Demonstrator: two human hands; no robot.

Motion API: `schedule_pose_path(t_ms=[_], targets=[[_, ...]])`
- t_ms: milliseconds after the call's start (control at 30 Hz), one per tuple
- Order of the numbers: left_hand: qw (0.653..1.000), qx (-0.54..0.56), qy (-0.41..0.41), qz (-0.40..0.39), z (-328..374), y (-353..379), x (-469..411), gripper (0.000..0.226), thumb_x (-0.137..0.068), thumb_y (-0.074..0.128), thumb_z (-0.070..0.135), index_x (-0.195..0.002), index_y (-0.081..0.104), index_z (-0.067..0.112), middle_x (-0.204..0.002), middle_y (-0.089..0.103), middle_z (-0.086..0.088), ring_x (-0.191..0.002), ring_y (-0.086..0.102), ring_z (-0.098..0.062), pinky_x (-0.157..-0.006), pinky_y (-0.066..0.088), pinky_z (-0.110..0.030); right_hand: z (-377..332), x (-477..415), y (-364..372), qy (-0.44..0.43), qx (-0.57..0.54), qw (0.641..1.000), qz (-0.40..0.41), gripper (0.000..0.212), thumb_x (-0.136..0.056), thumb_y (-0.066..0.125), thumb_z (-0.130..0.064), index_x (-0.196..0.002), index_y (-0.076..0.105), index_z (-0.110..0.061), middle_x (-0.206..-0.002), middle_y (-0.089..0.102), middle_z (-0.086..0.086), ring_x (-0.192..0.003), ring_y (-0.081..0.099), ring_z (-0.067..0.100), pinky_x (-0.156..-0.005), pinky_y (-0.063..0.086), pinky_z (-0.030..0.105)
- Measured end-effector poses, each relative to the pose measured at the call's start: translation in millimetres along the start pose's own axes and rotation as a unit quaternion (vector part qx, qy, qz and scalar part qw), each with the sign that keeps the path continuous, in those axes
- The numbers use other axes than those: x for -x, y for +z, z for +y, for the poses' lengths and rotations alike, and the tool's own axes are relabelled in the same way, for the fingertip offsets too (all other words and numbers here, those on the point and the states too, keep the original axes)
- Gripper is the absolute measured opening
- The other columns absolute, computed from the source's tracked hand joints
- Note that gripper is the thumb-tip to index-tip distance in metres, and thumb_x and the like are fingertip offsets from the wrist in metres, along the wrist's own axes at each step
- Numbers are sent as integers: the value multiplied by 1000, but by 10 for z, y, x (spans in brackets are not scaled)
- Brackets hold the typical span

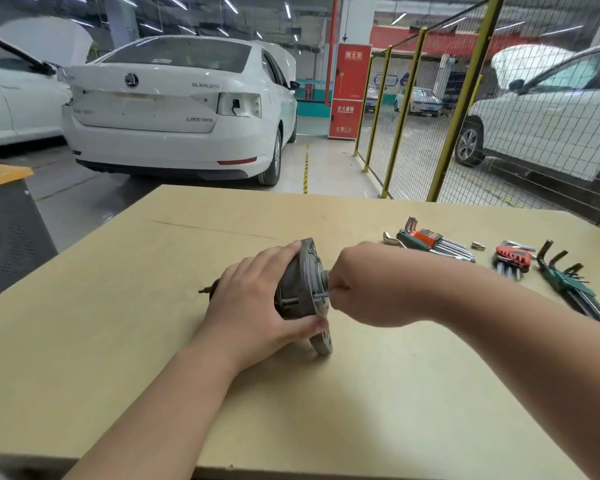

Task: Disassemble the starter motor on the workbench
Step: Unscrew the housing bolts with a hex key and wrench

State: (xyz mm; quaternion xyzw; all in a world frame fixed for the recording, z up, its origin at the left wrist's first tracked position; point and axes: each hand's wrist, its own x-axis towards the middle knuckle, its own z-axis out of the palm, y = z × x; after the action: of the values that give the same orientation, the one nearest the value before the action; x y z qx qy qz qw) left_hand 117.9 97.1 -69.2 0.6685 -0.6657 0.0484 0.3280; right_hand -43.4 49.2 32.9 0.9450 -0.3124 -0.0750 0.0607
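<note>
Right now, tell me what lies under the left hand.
The starter motor, lying on the workbench. Its grey flanged end shows right of the left hand, a small stud left of it. The hand covers the middle of its body.

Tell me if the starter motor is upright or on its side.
On its side: the grey metal starter motor lies lengthwise on the tan workbench, flange facing right, left hand gripping it.

Indoor garage, lit by ceiling strip lights [230, 5]. Grey concrete floor [329, 164] bore a yellow dashed line [305, 171]. White sedan [174, 109] stood behind the tan surface [118, 306]; yellow-posted mesh fence [458, 98] ran right; red fire cabinet [350, 91] stood beyond; grey cabinet [7, 230] left.
</note>
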Motion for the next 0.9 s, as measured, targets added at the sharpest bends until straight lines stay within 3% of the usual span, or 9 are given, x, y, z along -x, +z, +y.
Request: schedule_pose_path(t_ms=[133,300,367,433,567,700,733,833,900], targets=[[999,37,2,9,2,-19,20,98,-57,53,77,-144,33,37,-136,40,26,-124,32,2,-101,17,-16,78,-77,-49,20,-99,995,2,17,-85,52,-21,-73,60,-13,-71,61,6,-61,49,19,-52,40,29],[996,87,26,15,-18,-77,33,90,-59,59,70,-141,37,39,-125,32,39,-113,28,16,-101,25,-22,3,-37,30,-3,-103,993,52,22,-85,51,-18,-63,47,-21,-66,54,-3,-57,46,15,-47,32,25],[992,121,39,23,-10,-94,51,81,-63,64,64,-137,42,40,-130,36,36,-121,33,11,-106,30,-29,-16,-14,65,-8,-106,991,80,23,-85,52,-18,-64,47,-23,-66,54,-5,-56,46,11,-45,33,25],[982,167,72,42,43,-79,80,58,-72,66,50,-126,55,32,-135,46,16,-129,42,-7,-107,37,-43,1,22,85,-6,-140,983,120,17,-85,54,-20,-69,52,-25,-72,58,-5,-62,52,12,-50,40,24],[985,84,130,80,171,39,86,24,-86,64,30,-98,74,12,-132,54,-7,-124,49,-32,-99,40,-55,-4,65,208,27,-288,927,238,6,-82,55,-22,-76,56,-21,-70,62,-6,-69,61,15,-57,47,26],[985,66,124,100,204,71,90,29,-89,52,31,-87,73,11,-124,59,-8,-120,52,-34,-97,42,-55,193,153,264,97,-370,841,383,16,-84,56,-23,-69,57,-21,-61,61,-8,-62,58,9,-59,46,26],[985,66,125,101,208,73,96,29,-89,51,31,-86,72,11,-123,59,-7,-120,52,-34,-98,42,-54,301,208,295,140,-397,826,376,24,-86,55,-29,-66,58,-17,-55,60,-6,-55,58,12,-55,45,27],[984,66,128,108,217,78,106,29,-89,51,30,-85,72,10,-121,60,-7,-120,52,-33,-98,42,-53,429,356,448,246,-497,819,146,48,-91,44,-51,-66,56,-12,-46,57,0,-41,55,20,-44,40,25],[983,72,132,110,211,76,108,29,-88,52,29,-85,73,9,-120,60,-8,-121,52,-33,-98,42,-53,437,378,542,271,-539,795,67,49,-92,43,-54,-67,52,-12,-46,55,2,-39,51,21,-42,37,22]])
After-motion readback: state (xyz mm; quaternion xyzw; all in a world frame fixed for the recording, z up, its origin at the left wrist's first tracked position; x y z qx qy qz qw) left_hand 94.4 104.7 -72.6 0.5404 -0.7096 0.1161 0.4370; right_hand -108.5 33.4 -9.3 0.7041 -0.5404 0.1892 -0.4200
